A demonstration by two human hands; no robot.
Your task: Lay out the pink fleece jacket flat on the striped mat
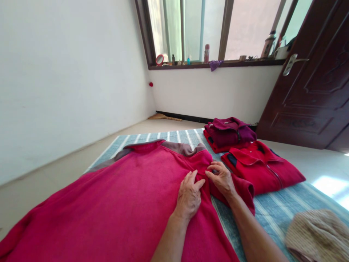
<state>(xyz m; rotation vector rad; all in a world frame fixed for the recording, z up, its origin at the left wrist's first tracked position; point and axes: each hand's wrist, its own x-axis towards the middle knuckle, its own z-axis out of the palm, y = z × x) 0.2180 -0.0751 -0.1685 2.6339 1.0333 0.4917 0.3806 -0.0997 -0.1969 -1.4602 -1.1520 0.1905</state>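
Note:
A bright pink-red jacket with grey shoulder panels lies spread out, its collar pointing away from me. My left hand rests on it near the right armhole, palm down with fingers stretched out. Just to the right, my right hand pinches a bit of the same jacket's cloth where the sleeve joins the shoulder. That sleeve folds over to the right, partly hidden under my right wrist. The far left sleeve runs out of view at the lower left.
A folded red zip jacket lies to the right on a blue-and-white striped sheet. Behind it sits a stack topped by a folded maroon jacket. A beige knitted cloth is at the lower right. Beyond are a broom and a brown door.

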